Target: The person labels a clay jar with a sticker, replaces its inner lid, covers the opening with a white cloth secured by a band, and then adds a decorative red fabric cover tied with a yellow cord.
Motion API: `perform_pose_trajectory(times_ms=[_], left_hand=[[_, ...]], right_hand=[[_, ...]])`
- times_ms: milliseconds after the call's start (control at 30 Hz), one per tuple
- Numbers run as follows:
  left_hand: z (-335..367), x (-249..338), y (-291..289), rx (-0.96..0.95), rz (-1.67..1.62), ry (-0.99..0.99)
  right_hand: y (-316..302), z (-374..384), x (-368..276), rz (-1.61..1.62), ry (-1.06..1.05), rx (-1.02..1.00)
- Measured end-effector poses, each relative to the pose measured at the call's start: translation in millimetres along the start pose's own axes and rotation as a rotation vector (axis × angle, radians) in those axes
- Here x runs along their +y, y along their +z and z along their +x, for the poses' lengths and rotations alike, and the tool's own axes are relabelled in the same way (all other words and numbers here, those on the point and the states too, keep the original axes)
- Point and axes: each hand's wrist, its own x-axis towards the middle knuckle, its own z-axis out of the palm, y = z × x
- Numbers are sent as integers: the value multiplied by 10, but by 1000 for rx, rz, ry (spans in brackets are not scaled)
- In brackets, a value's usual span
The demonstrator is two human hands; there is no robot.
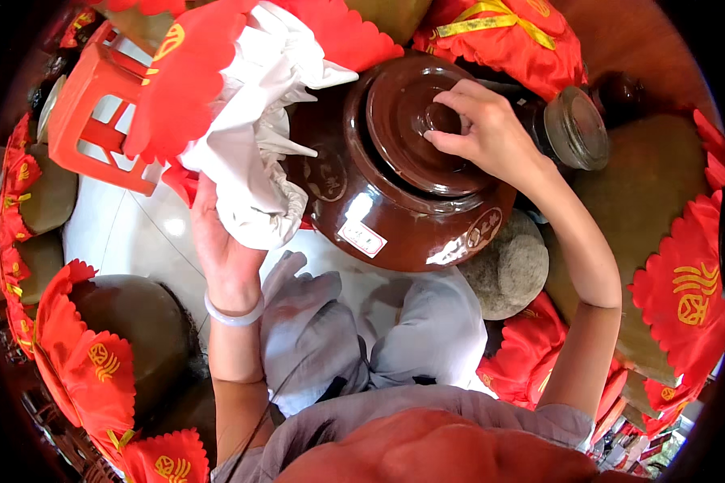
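From the head camera, looking straight down, the right hand [487, 133] is resting on the brown lid [427, 125] of a large glazed brown jar [395, 209]. Its fingers [451, 101] are curling closed around the small round knob [441, 118] at the lid's centre, thumb on the near side and fingertips on the far side, a pinch that suits lifting or seating the lid squarely. The lid is sitting level in the jar's mouth, directly under those fingers.

The left hand [221, 241] is gripping a bunch of white cloth [258, 153], palm up and fingers wrapped shut beneath the lower folds; a red scalloped cover [189, 80] is hanging with it, above and beyond the fingers. The bundle is being held off to the jar's left side, just beside its shoulder, seemingly to keep the wrapping clear of the lid. A pale bangle [234, 314] is circling the left wrist.

Just beyond the right fingers a glass-stoppered dark bottle [572, 125] is lying near the jar. Below that wrist a rough grey stone [507, 266] is touching the jar's lower side. An orange plastic stool [97, 113] is standing well to the left of the left fingers, on the white tiled floor [121, 233]. More jars with red covers [685, 290] are ringing the scene.
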Motion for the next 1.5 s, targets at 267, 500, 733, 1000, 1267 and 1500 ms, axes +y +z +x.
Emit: perform_pose_trajectory(times_ms=[267, 500, 733, 1000, 1267, 1500], left_hand=[[-134, 39, 130, -67, -103, -12], [-176, 39, 117, -68, -110, 10], [-213, 102, 111, -122, -204, -45], [-279, 87, 234, -57, 24, 134], [-305, -359, 743, -266, 271, 119], [-142, -388, 773, -98, 456, 107]], right_hand=[[67, 13, 57, -63, 17, -129], [167, -64, 155, -92, 17, -148], [107, -68, 30, -160, 120, -139], [-360, -49, -1234, 419, -173, 9], [227, 98, -1524, 498, -56, 133], [282, 89, -1231, 845, 115, 243]])
